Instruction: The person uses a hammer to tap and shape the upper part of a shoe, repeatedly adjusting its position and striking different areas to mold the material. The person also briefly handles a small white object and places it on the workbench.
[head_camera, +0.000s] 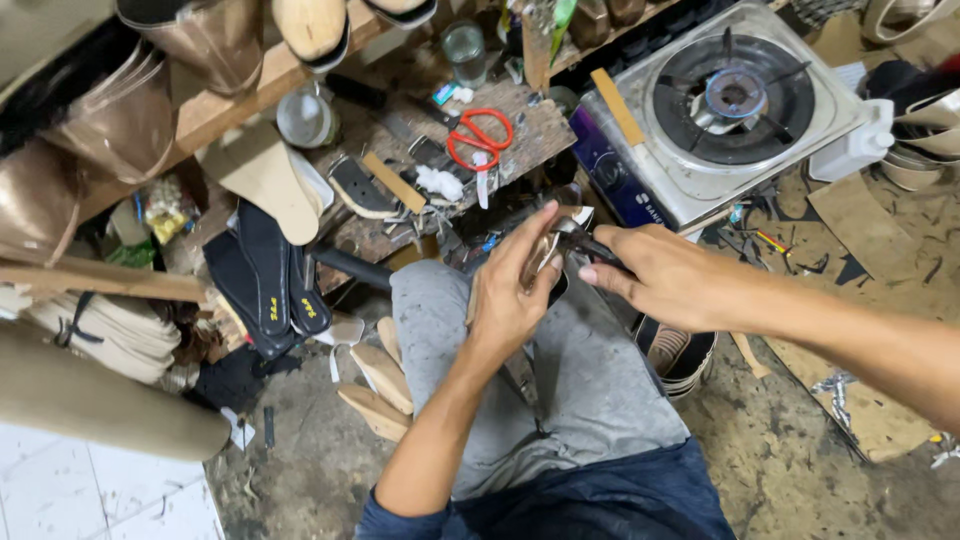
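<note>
The person is sitting with grey-trousered knees (560, 370) up, working over the lap just in front of the near edge of the wooden surface (520, 140). The left hand (510, 290) is gripping a small tan shoe piece (545, 252), fingers curled round it from the left and the thumb lying along its top. The piece is largely hidden by the fingers; its long axis appears to be running from near-left to far-right, with the far end pointing toward the stove, though its exact shape cannot be made out. The right hand (665, 275) is closing on a dark tool (590, 245), whose working end is pointing left and meeting the shoe piece. The tool's long axis is lying roughly across the view, tilting slightly up to the left.

On the surface, red-handled scissors (480, 138) are lying near its middle, blades pointing toward the near edge. A glass (465, 50) is standing at the far edge. A single-burner gas stove (740, 100) is sitting just beside the surface's right edge. Black insoles (268, 275) are leaning by the left corner, and tan soles (380, 385) are lying on the floor (800, 450) beside the left knee.
</note>
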